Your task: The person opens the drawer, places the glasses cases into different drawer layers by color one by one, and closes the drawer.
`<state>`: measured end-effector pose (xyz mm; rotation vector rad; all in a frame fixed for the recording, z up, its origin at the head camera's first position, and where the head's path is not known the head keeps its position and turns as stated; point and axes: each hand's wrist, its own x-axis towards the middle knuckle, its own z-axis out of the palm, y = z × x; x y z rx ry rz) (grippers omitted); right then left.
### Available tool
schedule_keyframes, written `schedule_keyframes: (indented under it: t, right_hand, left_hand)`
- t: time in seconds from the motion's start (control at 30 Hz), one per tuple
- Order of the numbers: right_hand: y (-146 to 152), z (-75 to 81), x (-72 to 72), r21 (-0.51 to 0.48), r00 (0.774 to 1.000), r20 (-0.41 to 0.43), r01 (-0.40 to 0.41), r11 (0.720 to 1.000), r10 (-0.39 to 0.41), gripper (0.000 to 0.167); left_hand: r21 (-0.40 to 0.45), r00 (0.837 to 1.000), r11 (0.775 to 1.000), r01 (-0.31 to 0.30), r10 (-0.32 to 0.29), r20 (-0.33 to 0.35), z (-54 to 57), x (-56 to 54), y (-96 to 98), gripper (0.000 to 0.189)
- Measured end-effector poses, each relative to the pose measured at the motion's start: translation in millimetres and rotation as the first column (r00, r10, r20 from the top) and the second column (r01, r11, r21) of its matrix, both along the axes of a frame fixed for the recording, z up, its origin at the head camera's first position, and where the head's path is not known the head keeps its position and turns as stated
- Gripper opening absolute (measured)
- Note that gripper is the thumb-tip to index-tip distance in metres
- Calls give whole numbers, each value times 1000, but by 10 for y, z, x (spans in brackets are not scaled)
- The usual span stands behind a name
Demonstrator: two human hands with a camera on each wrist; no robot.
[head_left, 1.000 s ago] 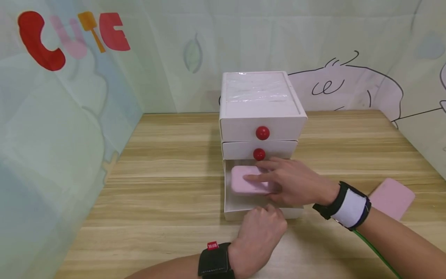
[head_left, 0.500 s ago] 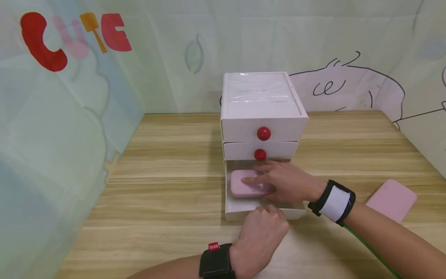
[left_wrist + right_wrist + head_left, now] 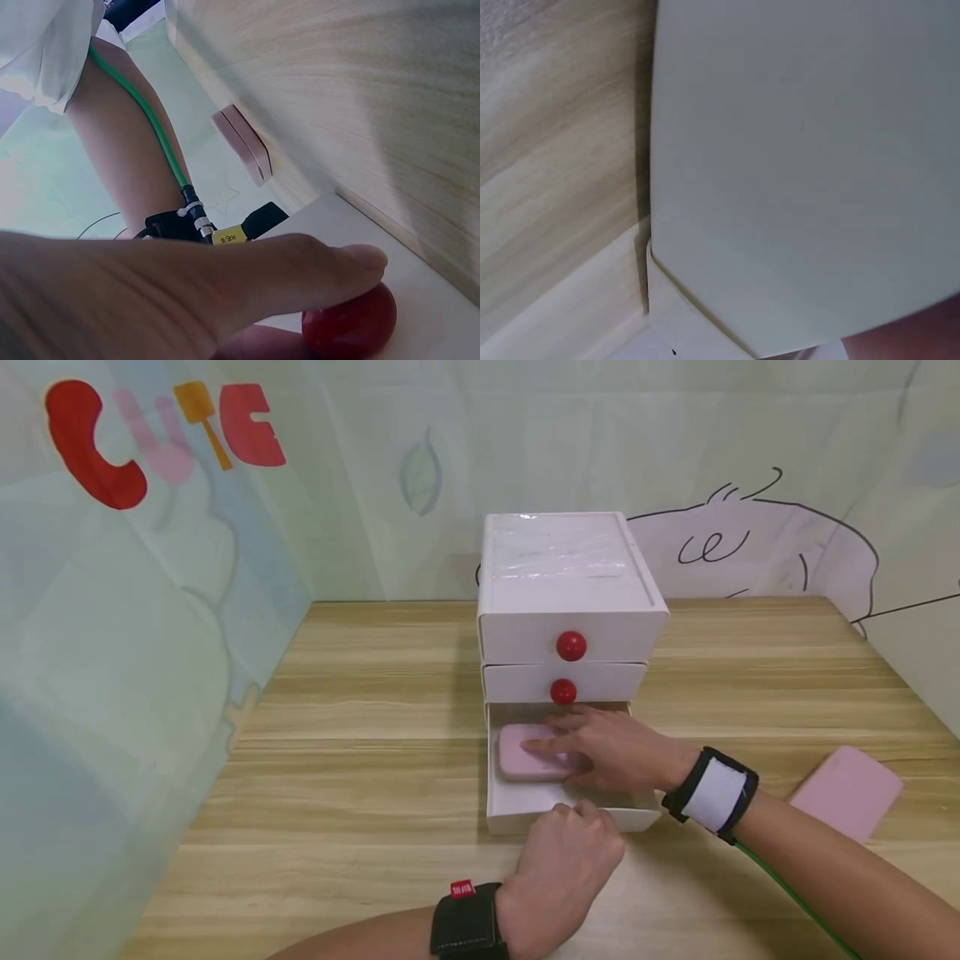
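A white three-drawer box [image 3: 570, 560] stands on the table, its bottom drawer [image 3: 517, 797] pulled out. Inside that drawer lies a pink rounded case [image 3: 525, 764]. My right hand [image 3: 611, 747] grips the case from the right, one finger lying across its top and the thumb at its near edge. Before the drawer front is my left hand [image 3: 558, 872]; in the left wrist view its thumb and a finger pinch the drawer's red knob [image 3: 352, 326]. The right wrist view mostly holds a pale drawer-box wall [image 3: 795, 165], with little of the hand.
A second pink case [image 3: 851, 793] lies on the wooden table [image 3: 360, 760] to the right, beside my right forearm. The upper two drawers are closed, each with a red knob [image 3: 572, 646]. A printed cloth backdrop [image 3: 360, 485] stands behind and at the sides.
My right hand has lowered slightly with the pink case, which now sits lower in the drawer. The left hand and the drawer have stayed nearly still.
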<state>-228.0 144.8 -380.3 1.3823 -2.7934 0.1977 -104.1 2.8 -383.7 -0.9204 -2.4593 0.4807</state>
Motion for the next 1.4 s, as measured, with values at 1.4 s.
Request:
schedule_keyframes:
  t: [1.4]
  right_hand:
    - [-18,-140,-183,-70,973,-212,81,994,-94,49]
  left_hand:
    - [-33,999,999,8,-7,44,39,1,-3,11]
